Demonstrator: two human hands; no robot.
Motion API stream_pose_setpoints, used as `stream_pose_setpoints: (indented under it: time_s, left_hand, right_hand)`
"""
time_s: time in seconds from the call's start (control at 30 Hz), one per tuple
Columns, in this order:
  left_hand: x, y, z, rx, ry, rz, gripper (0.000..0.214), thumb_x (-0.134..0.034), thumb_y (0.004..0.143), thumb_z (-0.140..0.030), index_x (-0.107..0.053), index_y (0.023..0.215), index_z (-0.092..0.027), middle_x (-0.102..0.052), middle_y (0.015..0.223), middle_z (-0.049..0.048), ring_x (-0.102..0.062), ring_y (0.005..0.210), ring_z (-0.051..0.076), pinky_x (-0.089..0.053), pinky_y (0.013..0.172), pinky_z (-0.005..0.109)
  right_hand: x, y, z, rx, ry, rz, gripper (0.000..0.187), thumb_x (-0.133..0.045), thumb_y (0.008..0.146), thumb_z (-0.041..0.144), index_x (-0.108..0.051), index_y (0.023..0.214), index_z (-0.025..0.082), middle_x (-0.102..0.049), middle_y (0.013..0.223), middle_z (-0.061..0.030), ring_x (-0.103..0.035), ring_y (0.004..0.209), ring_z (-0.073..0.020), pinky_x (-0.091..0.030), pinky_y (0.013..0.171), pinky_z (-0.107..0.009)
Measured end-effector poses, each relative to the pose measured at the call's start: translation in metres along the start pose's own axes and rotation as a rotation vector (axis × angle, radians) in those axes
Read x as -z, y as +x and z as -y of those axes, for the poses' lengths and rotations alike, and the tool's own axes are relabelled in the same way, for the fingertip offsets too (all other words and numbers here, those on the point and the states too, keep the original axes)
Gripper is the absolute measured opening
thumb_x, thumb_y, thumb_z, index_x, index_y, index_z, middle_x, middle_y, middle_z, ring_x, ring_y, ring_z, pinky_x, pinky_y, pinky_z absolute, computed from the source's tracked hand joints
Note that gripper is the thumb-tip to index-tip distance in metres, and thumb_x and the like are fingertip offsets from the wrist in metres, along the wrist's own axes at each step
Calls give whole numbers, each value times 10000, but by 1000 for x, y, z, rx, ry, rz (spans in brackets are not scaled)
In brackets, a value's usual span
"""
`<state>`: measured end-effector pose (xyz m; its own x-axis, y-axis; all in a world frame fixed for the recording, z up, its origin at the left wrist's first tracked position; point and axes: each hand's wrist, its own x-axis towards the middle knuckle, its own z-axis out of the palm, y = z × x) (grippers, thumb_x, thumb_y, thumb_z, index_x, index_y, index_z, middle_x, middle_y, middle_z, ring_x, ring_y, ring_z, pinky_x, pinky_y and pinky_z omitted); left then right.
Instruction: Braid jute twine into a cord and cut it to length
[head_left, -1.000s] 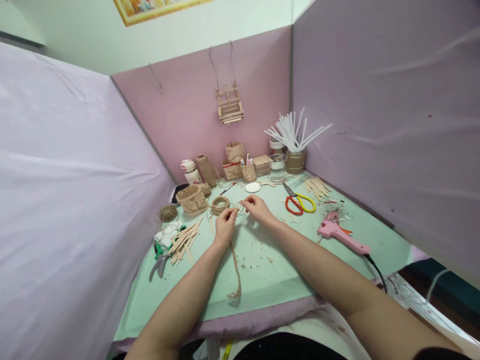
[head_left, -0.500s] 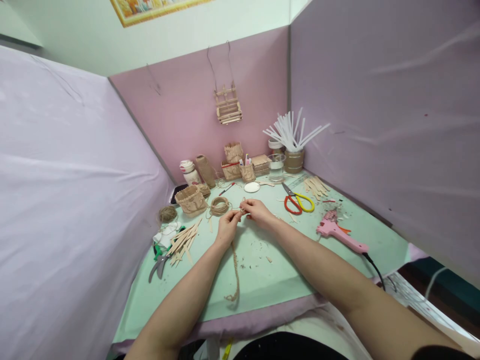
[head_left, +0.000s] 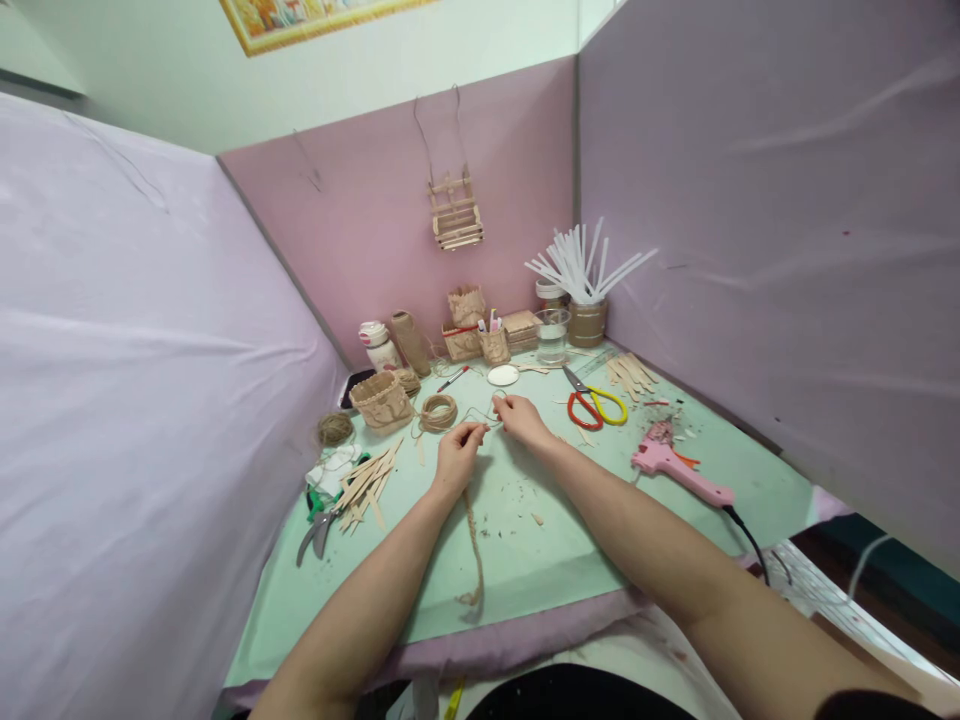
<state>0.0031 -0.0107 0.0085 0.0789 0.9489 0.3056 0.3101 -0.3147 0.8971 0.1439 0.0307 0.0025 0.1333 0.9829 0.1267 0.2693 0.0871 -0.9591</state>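
My left hand is closed in a pinch on a braided twine cord, whose tail hangs below the hand toward the table's front edge and ends in a frayed knot. Close on its right, my right hand pinches a thin strand of twine that loops between the two hands. Just behind the left hand lies a coil of twine. The fingertips of both hands hide part of the cord where the strands meet.
Wooden sticks and pruning shears lie at left. Scissors and a pink glue gun are on the right. A carved basket, a cup of water and a jar of white glue sticks stand at the back.
My right hand has moved slightly right and away from the left hand, drawing the thin strand out between them. The left hand stays nearly in place; the cord's tail has shifted a little.
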Motion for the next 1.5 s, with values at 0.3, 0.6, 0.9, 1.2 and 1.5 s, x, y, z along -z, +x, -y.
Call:
stream_pose_setpoints:
  time_s: [0.3, 0.6, 0.9, 1.2, 1.5]
  left_hand:
    - [8, 7, 13, 9, 97, -125, 198, -561, 740, -302, -693, 792, -164, -660, 730, 29, -534, 657, 144, -388, 637, 240]
    - [7, 6, 14, -27, 150, -107, 188, -549, 748, -280, -693, 789, -167, -660, 731, 30, -542, 673, 142, -398, 659, 237]
    - [8, 8, 10, -13, 104, -57, 251, -526, 766, -344, -664, 810, -139, -569, 630, 7, -483, 606, 122, -380, 583, 231]
    - [4, 7, 5, 5, 31, -76, 249, -561, 746, -348, -651, 843, -137, -543, 595, -10, -470, 569, 110, -370, 558, 223]
    - [3, 3, -1, 3, 25, -102, 241, -566, 746, -358, -673, 773, -143, -592, 638, 7, -478, 586, 112, -376, 581, 225]
  right_hand:
    - [0, -22, 15, 666, -282, 130, 142, -512, 767, 159, -566, 891, 203, -532, 915, -35, -506, 788, -140, -389, 722, -255]
    - [-3, -19, 10, 694, -334, 174, 91, -466, 813, 132, -538, 792, 184, -511, 861, -43, -473, 827, -158, -377, 766, -285]
    - [-19, -15, 8, 3, 344, 271, 87, -520, 732, 254, -516, 688, 179, -454, 640, 32, -403, 584, -95, -324, 516, -220]
    - [-19, -15, 7, -246, 719, 352, 174, -630, 594, 286, -518, 662, 172, -400, 592, 50, -356, 534, -71, -231, 426, -183]
    - [-15, -19, 15, -64, 403, 234, 153, -560, 675, 326, -536, 691, 175, -452, 607, 43, -371, 526, -77, -288, 456, -193]
